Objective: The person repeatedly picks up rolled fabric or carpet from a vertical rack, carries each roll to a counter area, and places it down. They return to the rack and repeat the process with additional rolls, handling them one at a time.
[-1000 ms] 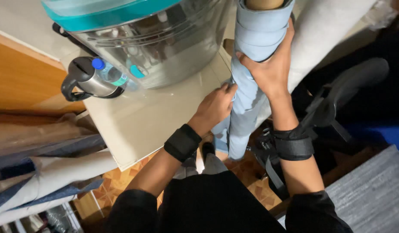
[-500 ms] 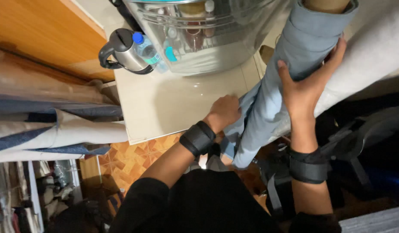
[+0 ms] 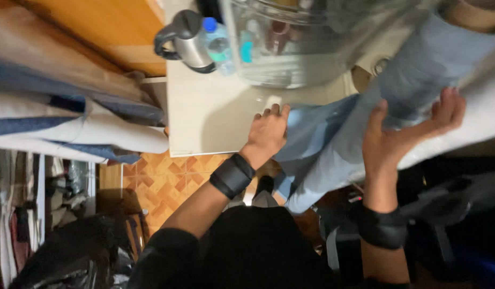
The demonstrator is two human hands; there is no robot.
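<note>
Blue cloth roll between both hands (touching).

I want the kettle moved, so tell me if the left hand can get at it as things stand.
Probably yes. The left hand rests on the blue fabric at the table edge, and bare tabletop lies between it and the kettle.

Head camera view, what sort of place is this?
Probably a small fabric or tailoring workroom: stacked fabric rolls at left, a light blue fabric roll in both hands, a kettle on the white table.
</note>
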